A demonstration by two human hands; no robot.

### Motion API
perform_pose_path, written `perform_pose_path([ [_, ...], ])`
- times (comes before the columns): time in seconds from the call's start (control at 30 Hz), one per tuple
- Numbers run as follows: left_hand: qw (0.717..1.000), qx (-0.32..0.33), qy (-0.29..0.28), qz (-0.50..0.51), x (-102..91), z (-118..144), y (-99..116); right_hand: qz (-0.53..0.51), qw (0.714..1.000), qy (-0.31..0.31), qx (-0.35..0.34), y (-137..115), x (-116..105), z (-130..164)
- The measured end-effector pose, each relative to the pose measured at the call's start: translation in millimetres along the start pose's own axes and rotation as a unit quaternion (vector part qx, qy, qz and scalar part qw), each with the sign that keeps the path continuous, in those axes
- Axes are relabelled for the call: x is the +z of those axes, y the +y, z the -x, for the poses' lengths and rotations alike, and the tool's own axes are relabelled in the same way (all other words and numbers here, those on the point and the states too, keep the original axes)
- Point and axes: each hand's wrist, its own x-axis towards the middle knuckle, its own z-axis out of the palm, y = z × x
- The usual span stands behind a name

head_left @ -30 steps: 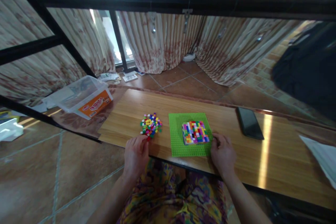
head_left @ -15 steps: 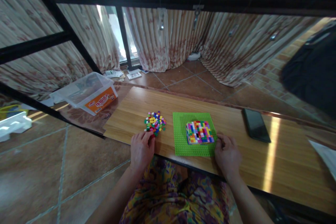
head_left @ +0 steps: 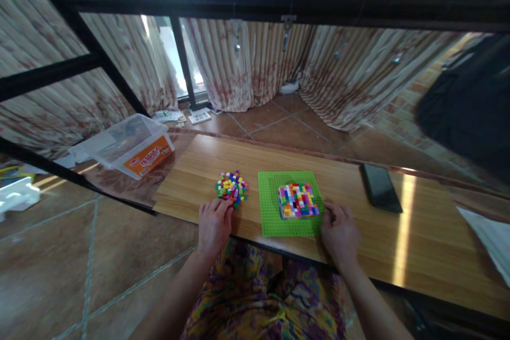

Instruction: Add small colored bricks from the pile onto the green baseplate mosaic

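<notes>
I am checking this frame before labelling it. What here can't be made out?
- Left hand: head view; whether its fingertips pinch a brick from the loose brick pile is too small to tell.
- Right hand: its fingertips meet the green baseplate edge; the grip is hidden by the hand's back.
- Brick block: layers too small to count.
- White paper: cut by right edge.

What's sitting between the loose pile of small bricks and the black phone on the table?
In the head view, the green baseplate with the multicoloured brick block on it lies between the loose brick pile and the phone; beyond it, bare wooden table.
</notes>
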Motion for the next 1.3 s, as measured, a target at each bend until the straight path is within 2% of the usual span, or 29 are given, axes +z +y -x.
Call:
perform_pose_path([
  [0.2,1.000,0.002,0.003,0.014,-0.9,-0.8,-0.5,-0.005,1.000,0.000,0.008,-1.8,-0.3,-0.3],
  [0.43,0.988,-0.029,0.041,0.149,-5.9,-9.4,10.3,-0.016,0.999,-0.007,0.030,-5.4,0.0,-1.0],
  [0.57,0.975,-0.027,0.023,0.219,-5.5,-22.4,27.9,-0.015,0.999,-0.010,0.034,-7.5,-0.8,-1.7],
  [0.77,0.946,0.000,-0.016,0.323,1.3,-45.1,70.0,-0.019,0.999,-0.006,0.036,-9.5,-1.3,-2.9],
  [0.9,0.940,0.024,-0.019,0.339,12.4,-57.5,92.4,-0.022,0.999,-0.011,0.036,-9.6,-1.2,-3.1],
  [1.0,0.934,0.028,-0.025,0.355,20.8,-64.4,101.5,-0.021,0.999,-0.014,0.043,-10.3,-1.4,-3.0],
  [1.3,0.946,0.010,-0.026,0.323,31.1,-82.7,105.0,-0.028,0.998,-0.010,0.050,-12.4,-1.8,-2.9],
])
